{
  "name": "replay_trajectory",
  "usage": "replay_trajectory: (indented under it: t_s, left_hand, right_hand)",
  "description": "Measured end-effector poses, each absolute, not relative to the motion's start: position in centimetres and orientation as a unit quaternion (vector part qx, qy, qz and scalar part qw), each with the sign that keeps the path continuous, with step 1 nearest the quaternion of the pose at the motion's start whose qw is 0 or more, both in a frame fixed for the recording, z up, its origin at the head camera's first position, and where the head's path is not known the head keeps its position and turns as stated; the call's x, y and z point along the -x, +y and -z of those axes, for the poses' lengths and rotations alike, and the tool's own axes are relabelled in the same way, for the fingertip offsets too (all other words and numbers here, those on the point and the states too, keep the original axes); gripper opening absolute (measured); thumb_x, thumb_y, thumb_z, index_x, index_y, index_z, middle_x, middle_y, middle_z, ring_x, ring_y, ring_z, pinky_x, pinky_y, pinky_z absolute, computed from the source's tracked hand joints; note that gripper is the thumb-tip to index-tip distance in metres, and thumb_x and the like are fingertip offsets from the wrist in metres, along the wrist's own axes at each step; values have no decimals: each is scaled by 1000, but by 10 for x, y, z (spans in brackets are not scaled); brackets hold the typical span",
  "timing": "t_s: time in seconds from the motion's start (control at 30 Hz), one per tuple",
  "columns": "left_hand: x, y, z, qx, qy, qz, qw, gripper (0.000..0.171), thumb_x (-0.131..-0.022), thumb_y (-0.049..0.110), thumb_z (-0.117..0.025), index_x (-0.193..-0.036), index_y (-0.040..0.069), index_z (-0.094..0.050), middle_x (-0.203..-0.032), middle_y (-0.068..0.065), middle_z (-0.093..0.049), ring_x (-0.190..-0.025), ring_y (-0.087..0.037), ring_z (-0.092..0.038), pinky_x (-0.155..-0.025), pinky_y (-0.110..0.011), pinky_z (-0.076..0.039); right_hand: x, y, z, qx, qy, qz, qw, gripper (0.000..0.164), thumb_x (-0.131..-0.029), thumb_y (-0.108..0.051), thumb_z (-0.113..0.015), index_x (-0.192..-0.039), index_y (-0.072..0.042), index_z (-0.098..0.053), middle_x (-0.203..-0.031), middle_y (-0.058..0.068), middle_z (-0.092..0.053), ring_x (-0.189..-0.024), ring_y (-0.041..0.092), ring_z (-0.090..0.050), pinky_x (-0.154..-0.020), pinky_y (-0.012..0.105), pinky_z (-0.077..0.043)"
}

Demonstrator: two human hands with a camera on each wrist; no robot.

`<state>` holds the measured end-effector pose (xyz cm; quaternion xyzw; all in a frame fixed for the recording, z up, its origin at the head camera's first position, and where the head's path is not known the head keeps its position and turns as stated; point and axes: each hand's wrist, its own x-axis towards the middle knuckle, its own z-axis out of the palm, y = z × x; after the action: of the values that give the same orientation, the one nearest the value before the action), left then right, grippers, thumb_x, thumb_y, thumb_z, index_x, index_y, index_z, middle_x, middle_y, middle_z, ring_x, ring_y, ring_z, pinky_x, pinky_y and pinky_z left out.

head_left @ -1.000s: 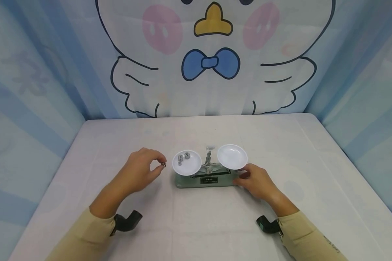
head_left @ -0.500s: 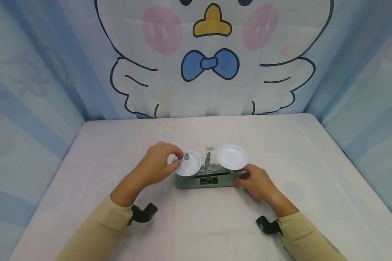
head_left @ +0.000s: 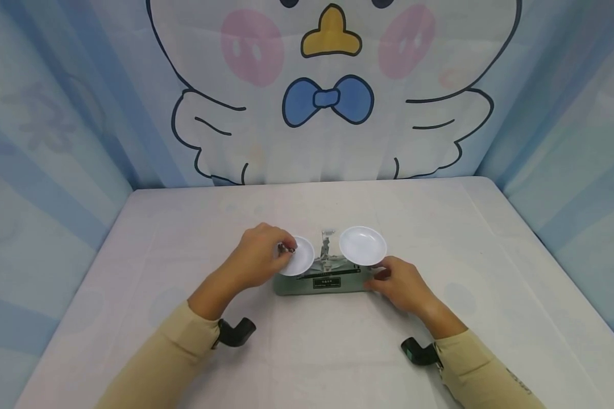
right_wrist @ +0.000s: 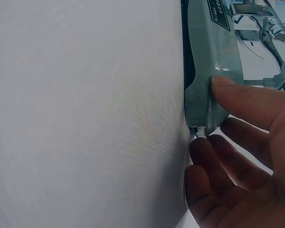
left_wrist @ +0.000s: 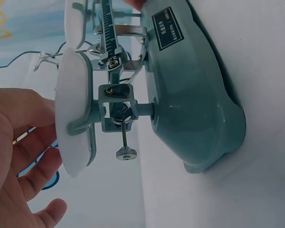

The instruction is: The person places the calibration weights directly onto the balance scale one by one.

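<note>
A balance scale with a green base (head_left: 281, 287) and two white pans stands mid-table. My left hand (head_left: 258, 255) is over the left pan (head_left: 303, 262), its thumb and index finger pinching a small metal weight (head_left: 286, 249). Other weights seen there earlier are largely hidden by the fingers. The left wrist view shows the fingers (left_wrist: 42, 166) at the pan's rim, their tips behind it. My right hand (head_left: 401, 284) grips the right end of the base, thumb on its front face; the right wrist view shows the curled fingers (right_wrist: 218, 171) around that end.
The right pan (head_left: 363, 245) holds nothing. Between the pans rises the scale's clear-and-metal centre post (head_left: 326, 243). A white cloth covers the table (head_left: 307, 352); a printed curtain (head_left: 327, 153) hangs behind it.
My left hand has moved right from beside the scale to over the left pan, carrying the small weight. The right hand and the scale have stayed in place.
</note>
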<state>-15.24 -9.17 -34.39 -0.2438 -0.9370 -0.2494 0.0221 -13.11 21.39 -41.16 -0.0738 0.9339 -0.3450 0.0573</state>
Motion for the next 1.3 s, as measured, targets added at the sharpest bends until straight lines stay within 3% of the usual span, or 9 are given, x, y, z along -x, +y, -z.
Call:
replay_trajectory:
  t_s: [0.87,1.3]
  left_hand:
    - [150,-89,346,237,-945,225,33,11,-88,12,-76,-99,12,-76,-105,-2,-72,-106,-25,-56,-97,-53,-40]
    - [138,-127,336,189,-953,238,14,21,-89,11,-75,-110,10,-73,-117,-7,-69,-116,-30,-53,-103,-56,-39]
  right_hand:
    - [131,212,411,73,935,343,57,48,-83,-17,-81,-123,3,-63,-114,17,-68,-100,32,-66,-81,48,-55]
    - [130,213,410,70,935,343,55,48,-84,-17,-80,-124,3,-63,-115,17,-68,-100,32,-66,-80,46,-56]
